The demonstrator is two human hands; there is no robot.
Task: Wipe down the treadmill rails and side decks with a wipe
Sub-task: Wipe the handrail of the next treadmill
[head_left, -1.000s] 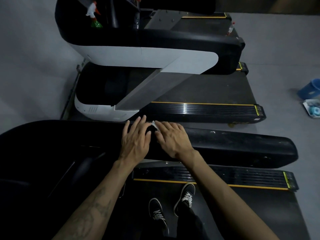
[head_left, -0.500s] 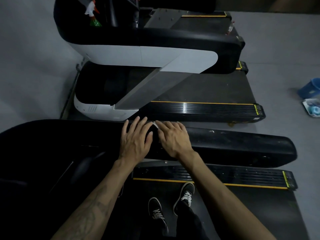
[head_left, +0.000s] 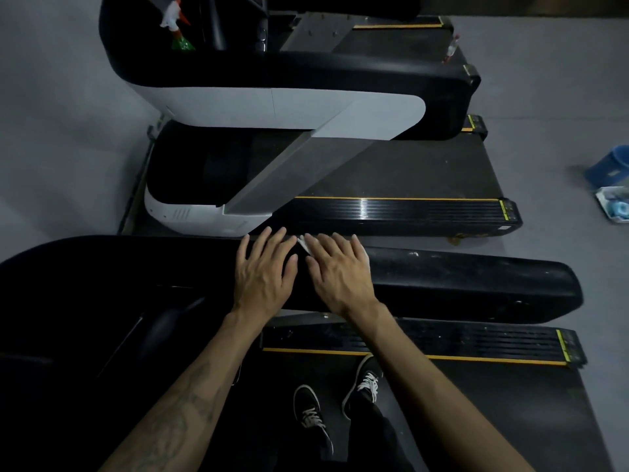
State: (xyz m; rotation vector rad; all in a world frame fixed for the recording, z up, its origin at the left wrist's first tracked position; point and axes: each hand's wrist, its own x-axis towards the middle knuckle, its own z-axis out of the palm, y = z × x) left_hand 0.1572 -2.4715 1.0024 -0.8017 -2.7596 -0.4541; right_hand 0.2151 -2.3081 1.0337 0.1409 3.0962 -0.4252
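Head camera view, looking down at a person standing on a treadmill belt [head_left: 476,420] in black sneakers [head_left: 311,415]. Both bare hands lie side by side on the black padded rail [head_left: 476,284] that runs along the near treadmill. The left hand [head_left: 263,272] rests flat on the rail, fingers straight and slightly spread, holding nothing that can be seen. The right hand [head_left: 340,272] is also flat, fingers straight, pressing a white wipe [head_left: 304,245] against the top of the rail; only small white edges of the wipe show, at the fingertips between the two hands and along the hand's outer side. Below the rail, nearer the feet, is the ribbed black side deck [head_left: 442,338] with a yellow stripe. Beyond the rail stands a second treadmill [head_left: 391,172] with a white and black frame. A green spray bottle [head_left: 180,35] sits in its console at the top. On the grey floor [head_left: 51,148] at far right are a blue bucket [head_left: 609,166] and, just beside it, a small tray [head_left: 612,204].
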